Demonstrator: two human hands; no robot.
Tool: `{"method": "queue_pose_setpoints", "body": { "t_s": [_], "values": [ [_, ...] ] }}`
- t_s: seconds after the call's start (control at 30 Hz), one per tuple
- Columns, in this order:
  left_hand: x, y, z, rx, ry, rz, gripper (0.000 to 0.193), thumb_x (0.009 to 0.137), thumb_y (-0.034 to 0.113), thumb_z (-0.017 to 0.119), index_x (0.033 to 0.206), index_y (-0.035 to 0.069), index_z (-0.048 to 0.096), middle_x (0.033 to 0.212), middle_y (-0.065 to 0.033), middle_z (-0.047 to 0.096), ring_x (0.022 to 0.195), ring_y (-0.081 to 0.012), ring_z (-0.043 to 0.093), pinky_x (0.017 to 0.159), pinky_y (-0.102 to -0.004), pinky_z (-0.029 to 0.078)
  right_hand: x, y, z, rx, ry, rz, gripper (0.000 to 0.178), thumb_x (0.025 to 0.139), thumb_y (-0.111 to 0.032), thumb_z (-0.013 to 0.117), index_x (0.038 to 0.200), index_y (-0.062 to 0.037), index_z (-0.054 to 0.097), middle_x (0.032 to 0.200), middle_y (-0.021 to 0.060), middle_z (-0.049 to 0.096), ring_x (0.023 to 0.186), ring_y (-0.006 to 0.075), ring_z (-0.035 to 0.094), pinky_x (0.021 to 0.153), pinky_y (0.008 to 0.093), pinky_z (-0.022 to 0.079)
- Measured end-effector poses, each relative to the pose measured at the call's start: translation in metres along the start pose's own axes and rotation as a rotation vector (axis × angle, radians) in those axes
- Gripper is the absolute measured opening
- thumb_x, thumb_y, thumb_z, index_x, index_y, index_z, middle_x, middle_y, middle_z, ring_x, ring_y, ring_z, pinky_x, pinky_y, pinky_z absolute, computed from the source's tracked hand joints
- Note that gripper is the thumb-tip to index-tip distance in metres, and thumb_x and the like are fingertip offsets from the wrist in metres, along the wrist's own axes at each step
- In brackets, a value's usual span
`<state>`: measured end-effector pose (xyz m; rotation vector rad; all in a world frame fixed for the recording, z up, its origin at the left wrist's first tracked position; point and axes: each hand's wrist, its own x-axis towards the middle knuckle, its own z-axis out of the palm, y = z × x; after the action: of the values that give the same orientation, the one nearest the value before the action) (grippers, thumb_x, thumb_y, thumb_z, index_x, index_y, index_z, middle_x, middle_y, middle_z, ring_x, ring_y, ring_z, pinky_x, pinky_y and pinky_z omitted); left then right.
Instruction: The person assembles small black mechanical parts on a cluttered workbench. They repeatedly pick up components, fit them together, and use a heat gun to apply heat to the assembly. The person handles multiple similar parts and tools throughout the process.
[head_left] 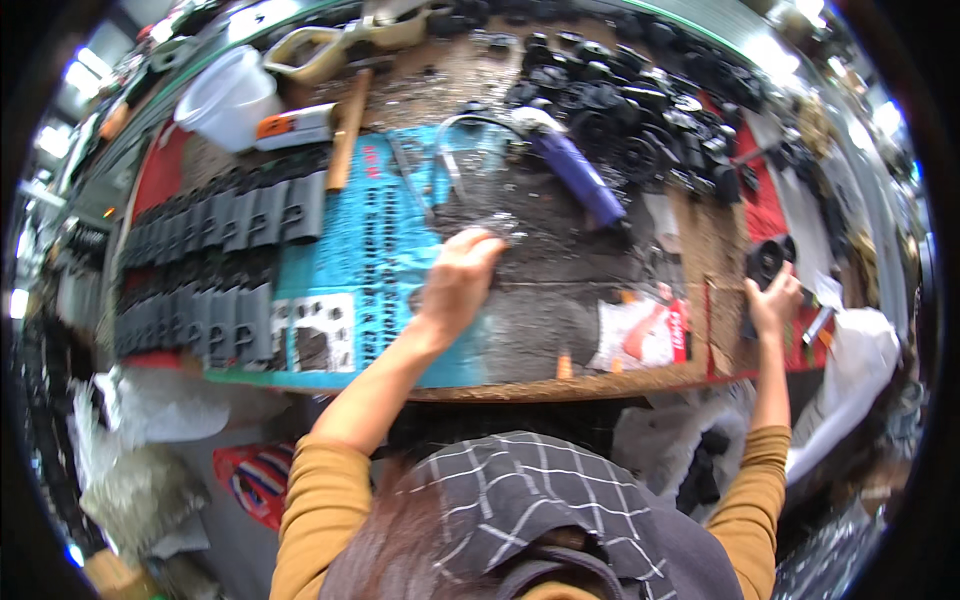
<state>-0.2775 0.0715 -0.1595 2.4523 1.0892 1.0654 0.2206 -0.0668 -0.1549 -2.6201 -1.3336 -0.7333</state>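
Observation:
My left hand (pixel 462 283) is over the middle of the worktable, its fingers drawn together at a patch of small shiny pieces (pixel 492 226). Whatever those fingers pinch, if anything, is too small to make out. Out at the table's right side, my right hand (pixel 776 303) grips a black plastic part with a round face (pixel 768 262). Beyond my left hand lies a purple cylindrical hand tool (pixel 580 178) with a pale end and a curved cord or wire. Under the left hand and wrist spreads a blue printed sheet (pixel 345 250), dark and worn toward the middle.
Dark grey casings (pixel 255 215) stand in two rows at the left. A heap of black round parts (pixel 620 110) fills the far right. A translucent bucket (pixel 230 98), an orange-and-white container (pixel 297 127) and a wooden strip (pixel 349 130) sit far left. White bags (pixel 850 375) hang by the right edge.

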Motion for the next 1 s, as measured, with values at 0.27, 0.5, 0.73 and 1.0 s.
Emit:
{"method": "queue_pose_setpoints", "body": {
  "t_s": [0.27,0.5,0.73,1.0],
  "values": [
    [0.046,-0.097,-0.099,0.287,0.419,-0.202,0.009,0.088,0.010,0.066,0.095,0.006,0.067,0.091,-0.0097,0.063,0.075,-0.0215,0.062,0.071,-0.0335,0.051,-0.033,-0.113,-0.072,0.583,0.077,-0.514,0.052,0.080,-0.019,0.073,0.126,-0.0028,0.056,0.124,0.0164,0.056,0.117,0.0339,0.050,0.100,0.0422,0.038],
    [0.054,-0.180,-0.132,0.643,-0.237,-0.672,0.078,0.073,0.048,0.074,0.133,0.008,0.046,0.131,-0.0229,0.051,0.116,-0.0410,0.054,0.099,-0.0472,0.044,-0.128,-0.334,-0.112,0.934,-0.641,-1.507,0.069,0.095,-0.050,0.048,0.146,-0.0046,0.035,0.155,0.0165,0.027,0.145,0.0296,0.022,0.119,0.0435,0.018],
    [0.023,-0.149,-0.152,0.265,0.004,-0.509,0.066,0.072,0.025,0.077,0.128,0.005,0.048,0.128,-0.0200,0.044,0.119,-0.0361,0.049,0.102,-0.0420,0.041,-0.080,-0.334,-0.086,1.118,-0.169,-1.035,0.041,0.086,-0.029,0.068,0.115,-0.0008,0.061,0.121,0.0152,0.061,0.112,0.0313,0.058,0.096,0.0442,0.046],
    [-0.051,0.043,-0.068,-0.252,-0.220,-0.466,0.066,0.072,0.020,0.078,0.126,0.003,0.043,0.121,-0.0178,0.036,0.118,-0.0351,0.038,0.107,-0.0445,0.031,-0.060,-0.339,-0.073,0.981,-0.166,-0.511,0.034,0.081,-0.025,0.076,0.106,-0.0042,0.066,0.093,0.0102,0.064,0.087,0.0241,0.059,0.082,0.0363,0.047]
  ]
}}
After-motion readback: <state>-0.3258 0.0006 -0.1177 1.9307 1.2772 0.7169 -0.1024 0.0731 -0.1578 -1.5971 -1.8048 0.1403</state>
